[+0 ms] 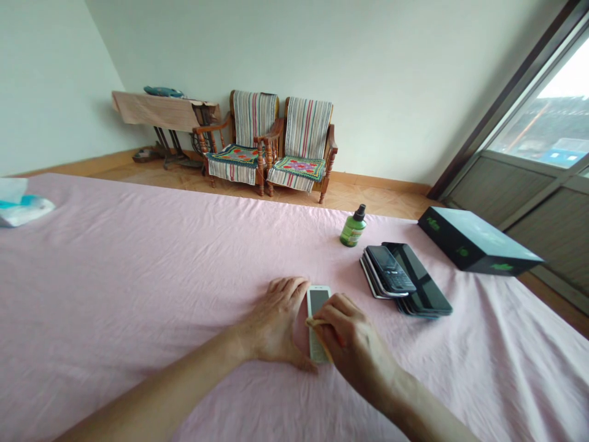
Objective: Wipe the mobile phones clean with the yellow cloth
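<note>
A white mobile phone (318, 299) with a dark screen lies flat on the pink sheet. My left hand (276, 319) rests along its left side, fingertips by the top edge and thumb by the bottom edge, bracing it. Over the phone's lower half, my right hand (352, 334) is closed on a small tan cloth (316, 321), which touches the phone. A bit of red shows between the right fingers; what it is I cannot tell. The right hand and cloth hide part of the phone's front.
Stacked phones, a keypad one (391, 270) on top, lean by dark tablets (423, 279) to the right. Behind stand a green spray bottle (353, 230) and a black box (478, 239). A tissue pack (27, 212) lies far left. Two wooden chairs (301, 135) stand beyond the pink sheet (161, 245).
</note>
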The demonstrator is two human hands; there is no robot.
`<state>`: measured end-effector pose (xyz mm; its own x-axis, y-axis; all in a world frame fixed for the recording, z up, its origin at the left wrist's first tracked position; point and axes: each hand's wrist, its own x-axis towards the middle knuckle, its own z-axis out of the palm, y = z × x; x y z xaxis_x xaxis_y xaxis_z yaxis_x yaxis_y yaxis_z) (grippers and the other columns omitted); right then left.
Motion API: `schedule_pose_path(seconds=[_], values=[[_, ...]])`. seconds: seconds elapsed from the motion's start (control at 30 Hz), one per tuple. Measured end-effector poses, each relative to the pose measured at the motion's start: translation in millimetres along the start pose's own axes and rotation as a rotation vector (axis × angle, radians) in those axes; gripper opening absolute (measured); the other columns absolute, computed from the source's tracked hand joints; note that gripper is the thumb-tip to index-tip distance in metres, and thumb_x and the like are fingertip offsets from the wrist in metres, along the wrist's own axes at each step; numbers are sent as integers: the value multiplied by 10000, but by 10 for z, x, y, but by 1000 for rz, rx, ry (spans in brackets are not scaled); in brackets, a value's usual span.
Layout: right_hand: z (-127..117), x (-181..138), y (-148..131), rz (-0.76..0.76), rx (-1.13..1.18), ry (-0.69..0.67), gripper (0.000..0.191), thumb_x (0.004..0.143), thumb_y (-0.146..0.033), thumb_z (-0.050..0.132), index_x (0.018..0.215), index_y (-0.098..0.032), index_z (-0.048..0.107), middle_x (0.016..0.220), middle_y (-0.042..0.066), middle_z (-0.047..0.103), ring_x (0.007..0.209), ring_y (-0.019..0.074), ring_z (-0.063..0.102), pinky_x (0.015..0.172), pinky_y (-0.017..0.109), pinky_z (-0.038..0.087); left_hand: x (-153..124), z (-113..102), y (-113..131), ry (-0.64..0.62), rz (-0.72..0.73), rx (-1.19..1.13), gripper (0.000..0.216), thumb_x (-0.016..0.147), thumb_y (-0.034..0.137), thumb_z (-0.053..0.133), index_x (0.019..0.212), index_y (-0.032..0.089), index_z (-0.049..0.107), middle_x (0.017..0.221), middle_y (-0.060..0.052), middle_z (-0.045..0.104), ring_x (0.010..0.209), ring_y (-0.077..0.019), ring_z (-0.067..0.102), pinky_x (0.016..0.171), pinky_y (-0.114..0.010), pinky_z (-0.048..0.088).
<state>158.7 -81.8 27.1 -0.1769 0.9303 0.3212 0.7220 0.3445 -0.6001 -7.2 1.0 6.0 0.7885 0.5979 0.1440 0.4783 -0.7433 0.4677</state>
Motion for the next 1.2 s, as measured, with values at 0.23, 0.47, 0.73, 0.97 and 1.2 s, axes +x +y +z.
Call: schedule_pose_path(seconds=[0.23, 0.47, 0.73, 0.97, 1.2], values=[[110, -18, 80, -114, -66, -98, 218, 938, -94, 460, 844, -188, 632, 874, 46, 573, 811, 168, 509, 662, 277, 436, 1, 6, -15, 7, 15, -8, 1053, 433, 603, 773, 1308, 211, 339, 1285, -122, 468, 1184, -354, 437, 1026, -487, 319], [111, -217, -12, -137, -79, -211, 232, 926, -54, 431, 828, -186, 594, 849, 39, 564, 794, 179, 490, 655, 299, 412, -8, 22, -25, 21, 35, 18, 1046, 509, 553, 751, 1362, 172, 279, 1353, -143, 421, 1224, -359, 409, 1061, -473, 278], [9, -273, -108, -58, -3, -189, 303, 747, 17, 538, 932, -208, 623, 915, 55, 589, 857, 223, 516, 709, 361, 465, 0, 20, -10, 10, 19, 25, 1031, 525, 574, 740, 1366, 183, 287, 1356, -143, 423, 1229, -351, 404, 1069, -463, 268], [-23, -292, 23, -84, 53, -249, 224, 861, -38, 559, 973, -225, 610, 961, 29, 604, 884, 188, 523, 752, 311, 478, 10, 14, -19, 4, 18, 14, 1095, 479, 628, 751, 1367, 179, 293, 1339, -147, 433, 1213, -359, 411, 1054, -467, 278], [13, -389, 59, -186, 29, -221, 226, 941, -72, 428, 999, -200, 605, 930, 48, 615, 848, 189, 518, 709, 307, 467, 10, 16, -12, 9, 27, 17, 1101, 482, 649, 742, 1368, 176, 293, 1354, -143, 426, 1239, -354, 393, 1069, -463, 261]])
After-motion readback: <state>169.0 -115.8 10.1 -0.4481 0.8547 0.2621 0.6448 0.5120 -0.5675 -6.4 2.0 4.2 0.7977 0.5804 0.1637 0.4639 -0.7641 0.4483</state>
